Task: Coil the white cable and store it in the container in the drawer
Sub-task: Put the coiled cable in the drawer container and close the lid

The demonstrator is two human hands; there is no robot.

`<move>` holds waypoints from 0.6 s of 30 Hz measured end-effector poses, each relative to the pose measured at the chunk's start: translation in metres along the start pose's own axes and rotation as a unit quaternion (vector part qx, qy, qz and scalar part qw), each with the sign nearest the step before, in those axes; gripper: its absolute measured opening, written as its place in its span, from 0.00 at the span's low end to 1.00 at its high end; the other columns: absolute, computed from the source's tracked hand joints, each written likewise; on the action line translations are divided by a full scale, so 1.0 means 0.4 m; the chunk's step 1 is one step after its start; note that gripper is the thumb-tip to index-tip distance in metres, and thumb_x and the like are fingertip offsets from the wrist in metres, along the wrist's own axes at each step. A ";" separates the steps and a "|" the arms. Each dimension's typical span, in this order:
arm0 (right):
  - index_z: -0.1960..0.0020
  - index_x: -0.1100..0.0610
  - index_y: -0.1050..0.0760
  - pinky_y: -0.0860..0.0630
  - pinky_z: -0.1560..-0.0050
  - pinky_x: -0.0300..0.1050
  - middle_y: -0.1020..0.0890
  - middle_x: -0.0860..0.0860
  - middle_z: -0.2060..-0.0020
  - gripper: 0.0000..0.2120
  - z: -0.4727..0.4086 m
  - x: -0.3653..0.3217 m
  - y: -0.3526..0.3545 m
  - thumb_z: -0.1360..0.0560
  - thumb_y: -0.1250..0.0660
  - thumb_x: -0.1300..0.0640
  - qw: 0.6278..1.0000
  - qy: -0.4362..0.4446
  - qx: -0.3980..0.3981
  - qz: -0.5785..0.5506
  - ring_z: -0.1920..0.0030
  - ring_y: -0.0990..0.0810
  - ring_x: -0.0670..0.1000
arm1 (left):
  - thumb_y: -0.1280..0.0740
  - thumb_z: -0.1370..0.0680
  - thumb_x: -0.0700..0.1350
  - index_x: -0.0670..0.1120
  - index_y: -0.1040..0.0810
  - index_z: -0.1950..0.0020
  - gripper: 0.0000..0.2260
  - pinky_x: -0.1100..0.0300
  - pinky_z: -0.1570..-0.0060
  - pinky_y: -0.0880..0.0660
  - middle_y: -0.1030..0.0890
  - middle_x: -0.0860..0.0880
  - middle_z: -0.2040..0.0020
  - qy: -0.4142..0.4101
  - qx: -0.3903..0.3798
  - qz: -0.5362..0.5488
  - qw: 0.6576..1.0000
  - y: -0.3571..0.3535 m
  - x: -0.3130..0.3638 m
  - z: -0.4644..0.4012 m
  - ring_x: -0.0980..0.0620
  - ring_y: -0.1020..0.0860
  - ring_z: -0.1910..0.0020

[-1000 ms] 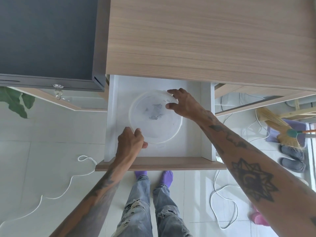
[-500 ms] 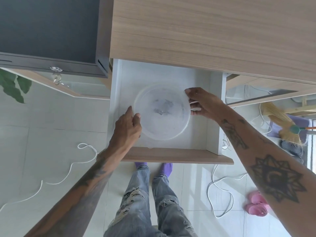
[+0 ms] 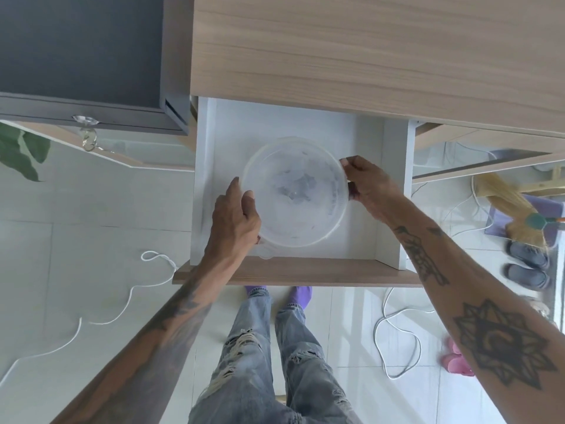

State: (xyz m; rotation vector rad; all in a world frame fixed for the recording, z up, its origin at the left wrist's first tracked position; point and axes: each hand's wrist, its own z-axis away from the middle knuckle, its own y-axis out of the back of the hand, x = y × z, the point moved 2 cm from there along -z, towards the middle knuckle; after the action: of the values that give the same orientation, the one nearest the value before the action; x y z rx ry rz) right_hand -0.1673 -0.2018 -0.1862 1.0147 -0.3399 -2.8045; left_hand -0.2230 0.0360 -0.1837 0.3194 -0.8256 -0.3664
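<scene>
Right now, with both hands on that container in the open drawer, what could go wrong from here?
1. The white cable trails loose across the floor on both sides of the feet, so stepping back could snag or trip.
2. The left hand and right hand pinch only the rim of the clear container; the thin plastic may flex and slip.
3. The open drawer juts out at leg level, so it is easy to bump.

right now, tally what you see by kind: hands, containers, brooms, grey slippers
hands: 2, left hand and right hand
container: 1
broom: 1
grey slippers: 2
total: 6
</scene>
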 end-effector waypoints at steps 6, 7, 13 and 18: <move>0.50 0.57 0.18 0.31 0.51 0.45 0.21 0.53 0.57 0.21 0.056 -0.004 -0.045 0.18 0.41 0.42 0.926 0.204 0.117 0.295 0.49 0.24 0.55 | 0.45 0.15 0.48 0.44 0.32 0.27 0.18 0.44 0.60 0.15 0.27 0.36 0.37 0.007 0.023 0.017 1.000 -0.002 0.005 0.003 0.40 0.21 0.43; 0.48 0.61 0.19 0.31 0.48 0.47 0.22 0.56 0.55 0.23 0.053 0.000 -0.045 0.19 0.40 0.42 0.925 0.193 0.116 0.305 0.46 0.23 0.56 | 0.45 0.15 0.48 0.44 0.33 0.26 0.18 0.43 0.60 0.16 0.27 0.37 0.36 -0.001 0.025 0.003 1.000 -0.009 0.008 0.004 0.40 0.21 0.42; 0.59 0.61 0.25 0.38 0.53 0.42 0.24 0.60 0.56 0.21 0.003 -0.003 -0.030 0.20 0.38 0.43 0.929 0.163 0.127 0.306 0.47 0.23 0.61 | 0.46 0.15 0.49 0.45 0.38 0.22 0.21 0.47 0.59 0.15 0.29 0.38 0.33 -0.039 -0.010 -0.024 0.999 -0.009 0.017 -0.012 0.41 0.20 0.44; 0.49 0.65 0.21 0.35 0.53 0.42 0.22 0.63 0.45 0.26 -0.021 -0.014 -0.040 0.20 0.39 0.41 0.926 0.168 0.151 0.302 0.46 0.22 0.61 | 0.34 0.22 0.58 0.45 0.54 0.18 0.41 0.43 0.31 0.32 0.50 0.40 0.19 -0.225 -0.027 -0.299 0.927 0.060 0.011 -0.015 0.38 0.42 0.22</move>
State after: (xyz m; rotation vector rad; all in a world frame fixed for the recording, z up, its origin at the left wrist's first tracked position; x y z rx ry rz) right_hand -0.1587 -0.1866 -0.1933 1.1741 -0.8831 -2.0255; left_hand -0.2109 0.0562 -0.1748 0.4432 -1.1598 -1.0629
